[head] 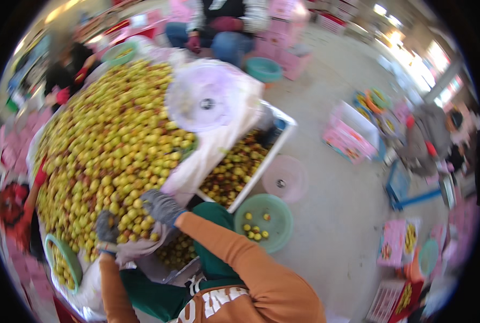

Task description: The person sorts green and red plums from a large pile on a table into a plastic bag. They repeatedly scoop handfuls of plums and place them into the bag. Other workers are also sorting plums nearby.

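Observation:
A large heap of yellow-green fruits with brown patches [115,133], which look like fresh jujubes, lies before me on a pale cloth. My left hand [107,228], in a grey knit glove, rests at the heap's near edge; a brownish fruit shows by its fingers, but whether it is gripped is unclear. Also gloved in grey, my right hand [162,208] reaches over the fruits to the right, fingertips touching or just above them. Its palm side is hidden. Below the cloth, browner fruits [240,165] fill a white-edged bin [260,161] beside my knee.
A green basin [282,218] with several fruits stands on the floor at my right. A tilted green basket [78,268] of fruits is at the left. One clear plastic lid-like disc [228,109] lies on the cloth. Co-workers sit around the heap; pink cartons [351,133] stand on the floor.

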{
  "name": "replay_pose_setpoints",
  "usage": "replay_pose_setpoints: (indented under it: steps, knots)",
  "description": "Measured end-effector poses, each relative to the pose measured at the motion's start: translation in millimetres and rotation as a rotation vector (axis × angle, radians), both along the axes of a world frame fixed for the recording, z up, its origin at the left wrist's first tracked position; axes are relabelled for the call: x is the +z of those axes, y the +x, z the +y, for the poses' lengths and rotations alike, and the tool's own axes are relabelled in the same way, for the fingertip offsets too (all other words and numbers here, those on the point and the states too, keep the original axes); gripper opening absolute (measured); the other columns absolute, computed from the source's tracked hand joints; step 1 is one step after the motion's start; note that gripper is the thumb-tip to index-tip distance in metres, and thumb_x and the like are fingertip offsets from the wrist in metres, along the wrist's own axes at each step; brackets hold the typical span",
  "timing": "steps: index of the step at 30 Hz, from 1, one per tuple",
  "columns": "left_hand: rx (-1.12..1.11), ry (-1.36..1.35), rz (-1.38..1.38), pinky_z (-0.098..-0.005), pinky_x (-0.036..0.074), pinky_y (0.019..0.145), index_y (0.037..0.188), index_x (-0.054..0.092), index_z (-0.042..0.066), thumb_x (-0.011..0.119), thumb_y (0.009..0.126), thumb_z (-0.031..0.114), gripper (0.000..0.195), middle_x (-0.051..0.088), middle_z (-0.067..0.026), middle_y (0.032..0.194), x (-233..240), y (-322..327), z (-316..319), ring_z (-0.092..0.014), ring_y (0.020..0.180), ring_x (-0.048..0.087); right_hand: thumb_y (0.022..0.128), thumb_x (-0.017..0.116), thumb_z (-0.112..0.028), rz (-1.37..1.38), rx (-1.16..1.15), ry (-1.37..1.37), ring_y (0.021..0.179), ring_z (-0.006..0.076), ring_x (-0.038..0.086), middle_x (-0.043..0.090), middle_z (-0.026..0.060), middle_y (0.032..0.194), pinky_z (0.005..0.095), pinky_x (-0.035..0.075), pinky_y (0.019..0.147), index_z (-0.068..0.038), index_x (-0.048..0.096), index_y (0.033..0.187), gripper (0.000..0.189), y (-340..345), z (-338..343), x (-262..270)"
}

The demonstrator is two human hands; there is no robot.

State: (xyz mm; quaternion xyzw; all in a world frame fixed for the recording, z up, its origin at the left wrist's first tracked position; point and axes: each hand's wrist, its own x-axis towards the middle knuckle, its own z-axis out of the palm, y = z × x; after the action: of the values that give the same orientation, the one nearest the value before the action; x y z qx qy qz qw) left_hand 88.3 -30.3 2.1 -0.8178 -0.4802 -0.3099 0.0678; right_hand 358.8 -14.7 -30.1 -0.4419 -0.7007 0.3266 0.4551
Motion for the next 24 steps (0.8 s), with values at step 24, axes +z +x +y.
replay_pose_setpoints:
  steps: [24]
  knots:
    - [-0.402,-1.061,-1.996,-0.0345,0.054,0.091,0.119,0.057,0.005,0.074,0.075,0.006,0.047,0.061,-0.0114,0.120,10,19,22,-0.024,0.110,0.060,0.082,0.061,-0.005,-0.996,-0.058,-0.221,0.131,0.0372,0.041,0.043,0.0197,0.142,0.0449,0.038,0.108,-0.006,0.046,0.136,0.056,-16,192,44]
